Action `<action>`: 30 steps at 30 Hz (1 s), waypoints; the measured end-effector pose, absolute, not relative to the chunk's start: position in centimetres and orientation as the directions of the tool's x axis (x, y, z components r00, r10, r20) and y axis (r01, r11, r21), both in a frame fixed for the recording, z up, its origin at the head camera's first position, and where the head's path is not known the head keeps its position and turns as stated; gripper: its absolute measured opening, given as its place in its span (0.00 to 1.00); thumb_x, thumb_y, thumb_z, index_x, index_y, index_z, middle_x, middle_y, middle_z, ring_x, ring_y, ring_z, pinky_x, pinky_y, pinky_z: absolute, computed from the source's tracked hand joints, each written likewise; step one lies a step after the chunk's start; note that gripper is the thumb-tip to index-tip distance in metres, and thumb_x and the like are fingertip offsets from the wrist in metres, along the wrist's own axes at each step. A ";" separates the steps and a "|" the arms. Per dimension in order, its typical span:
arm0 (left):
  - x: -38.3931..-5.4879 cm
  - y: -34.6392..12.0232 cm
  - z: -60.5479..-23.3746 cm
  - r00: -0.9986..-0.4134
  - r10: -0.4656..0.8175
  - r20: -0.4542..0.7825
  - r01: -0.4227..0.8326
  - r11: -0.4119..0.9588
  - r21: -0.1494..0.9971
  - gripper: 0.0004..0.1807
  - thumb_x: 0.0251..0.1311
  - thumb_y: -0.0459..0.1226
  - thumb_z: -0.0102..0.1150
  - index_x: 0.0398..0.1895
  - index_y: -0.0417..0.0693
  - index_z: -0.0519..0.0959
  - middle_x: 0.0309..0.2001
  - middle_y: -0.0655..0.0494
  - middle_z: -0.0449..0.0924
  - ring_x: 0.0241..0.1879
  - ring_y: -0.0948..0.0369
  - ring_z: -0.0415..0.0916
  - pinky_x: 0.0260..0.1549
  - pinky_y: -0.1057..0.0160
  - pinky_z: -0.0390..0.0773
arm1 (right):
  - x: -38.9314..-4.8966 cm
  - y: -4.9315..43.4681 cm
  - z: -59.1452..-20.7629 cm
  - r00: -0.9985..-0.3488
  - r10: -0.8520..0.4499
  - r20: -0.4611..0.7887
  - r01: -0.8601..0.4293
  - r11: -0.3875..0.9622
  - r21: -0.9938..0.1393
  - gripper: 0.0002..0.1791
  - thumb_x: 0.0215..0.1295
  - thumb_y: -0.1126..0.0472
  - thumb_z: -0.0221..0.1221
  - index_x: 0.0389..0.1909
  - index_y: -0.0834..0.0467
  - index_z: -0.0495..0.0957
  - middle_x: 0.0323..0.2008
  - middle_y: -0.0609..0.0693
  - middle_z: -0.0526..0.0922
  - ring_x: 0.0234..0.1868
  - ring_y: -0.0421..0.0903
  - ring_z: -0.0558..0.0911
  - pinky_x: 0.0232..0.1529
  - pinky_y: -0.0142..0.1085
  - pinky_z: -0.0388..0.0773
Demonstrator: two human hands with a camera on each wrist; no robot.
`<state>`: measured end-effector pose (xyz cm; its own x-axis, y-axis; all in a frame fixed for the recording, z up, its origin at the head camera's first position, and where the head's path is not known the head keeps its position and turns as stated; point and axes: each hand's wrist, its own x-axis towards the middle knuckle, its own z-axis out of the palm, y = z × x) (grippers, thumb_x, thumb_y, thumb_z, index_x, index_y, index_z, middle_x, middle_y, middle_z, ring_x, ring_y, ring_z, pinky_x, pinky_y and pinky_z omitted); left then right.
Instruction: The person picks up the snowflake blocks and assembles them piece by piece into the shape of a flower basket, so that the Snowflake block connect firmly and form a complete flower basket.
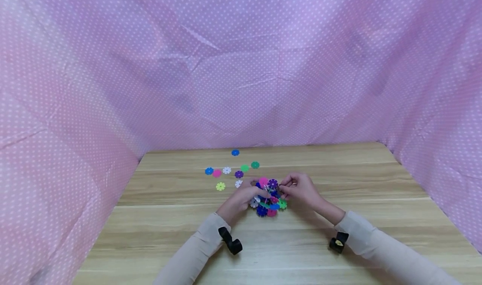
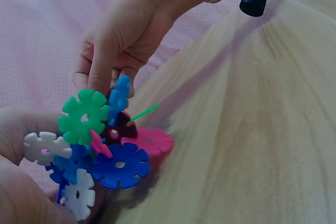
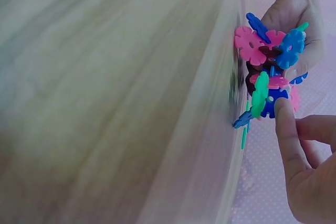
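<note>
A cluster of interlocking plastic flower discs (image 1: 274,206), in blue, pink, green, white and purple, is held over the table. My left hand (image 1: 243,197) grips its left side, with the thumb across the top. On the other side my right hand (image 1: 302,189) pinches at a disc on the cluster's edge. The right wrist view has its fingertip against a dark blue disc (image 3: 270,100), beside a green disc (image 3: 260,94). In the left wrist view, a blue disc (image 2: 119,97) sits by the right fingertips; white discs (image 2: 47,148) lie near my left hand (image 2: 21,192).
Loose discs lie behind the hands on the wooden table (image 1: 169,218): a far blue one (image 1: 235,152), a yellow one (image 1: 220,186), a green one (image 1: 255,165) and several others. Pink dotted cloth (image 1: 241,67) hangs around the table's back and sides.
</note>
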<state>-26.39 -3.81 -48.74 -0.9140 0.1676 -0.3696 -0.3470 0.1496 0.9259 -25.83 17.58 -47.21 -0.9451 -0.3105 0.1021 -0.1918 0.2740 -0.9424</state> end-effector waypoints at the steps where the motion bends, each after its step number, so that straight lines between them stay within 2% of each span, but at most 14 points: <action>1: -26.4 -3.8 -48.8 -0.916 0.160 -0.367 -0.347 0.140 0.927 0.47 0.44 0.30 0.77 0.72 0.40 0.66 0.71 0.38 0.67 0.70 0.41 0.64 0.72 0.42 0.64 | -25.8 17.6 -47.2 -0.945 -0.311 0.098 -0.186 0.266 -0.946 0.05 0.63 0.75 0.64 0.36 0.76 0.78 0.31 0.68 0.87 0.24 0.49 0.87 0.29 0.39 0.87; 12: -26.2 -3.4 -49.5 -0.932 0.118 -0.342 -0.335 0.080 0.939 0.48 0.41 0.29 0.78 0.72 0.46 0.68 0.74 0.39 0.61 0.74 0.40 0.58 0.75 0.37 0.55 | -25.7 17.5 -47.0 -0.948 -0.302 0.101 -0.183 0.257 -0.949 0.05 0.65 0.76 0.62 0.37 0.76 0.77 0.32 0.69 0.86 0.24 0.49 0.88 0.29 0.39 0.87; 20: -26.3 -3.5 -49.5 -0.933 0.131 -0.335 -0.326 0.085 0.942 0.48 0.42 0.31 0.78 0.72 0.45 0.68 0.75 0.40 0.62 0.74 0.40 0.57 0.75 0.37 0.55 | -25.9 17.6 -47.0 -0.948 -0.307 0.084 -0.162 0.238 -0.958 0.06 0.66 0.75 0.62 0.38 0.77 0.77 0.34 0.71 0.86 0.26 0.51 0.89 0.31 0.39 0.88; 23: -26.4 -3.7 -49.3 -0.924 0.143 -0.356 -0.339 0.130 0.932 0.47 0.45 0.35 0.78 0.72 0.44 0.67 0.73 0.41 0.63 0.73 0.42 0.59 0.75 0.39 0.57 | -26.0 17.5 -46.9 -0.943 -0.320 0.087 -0.172 0.245 -0.954 0.05 0.66 0.76 0.61 0.39 0.77 0.77 0.35 0.70 0.86 0.26 0.52 0.89 0.31 0.40 0.88; 25: -26.6 -3.8 -49.2 -0.916 0.172 -0.362 -0.339 0.152 0.928 0.44 0.48 0.37 0.76 0.71 0.41 0.68 0.71 0.41 0.68 0.71 0.43 0.64 0.73 0.41 0.62 | -26.1 17.5 -46.9 -0.939 -0.332 0.093 -0.182 0.250 -0.951 0.05 0.66 0.76 0.61 0.39 0.76 0.77 0.35 0.70 0.86 0.27 0.52 0.89 0.32 0.40 0.88; 30: -27.0 -4.2 -48.6 -0.896 0.220 -0.386 -0.348 0.192 0.917 0.42 0.48 0.40 0.77 0.68 0.40 0.72 0.61 0.43 0.78 0.59 0.50 0.76 0.61 0.48 0.76 | -26.2 17.4 -46.5 -0.929 -0.350 0.122 -0.224 0.270 -0.936 0.04 0.67 0.75 0.61 0.37 0.74 0.77 0.35 0.67 0.86 0.28 0.57 0.88 0.30 0.40 0.88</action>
<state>-27.03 -4.19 -48.62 -0.8959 0.2196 -0.3862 -0.3483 0.1925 0.9174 -26.24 17.39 -46.52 -0.9287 -0.3504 0.1216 -0.2244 0.2699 -0.9364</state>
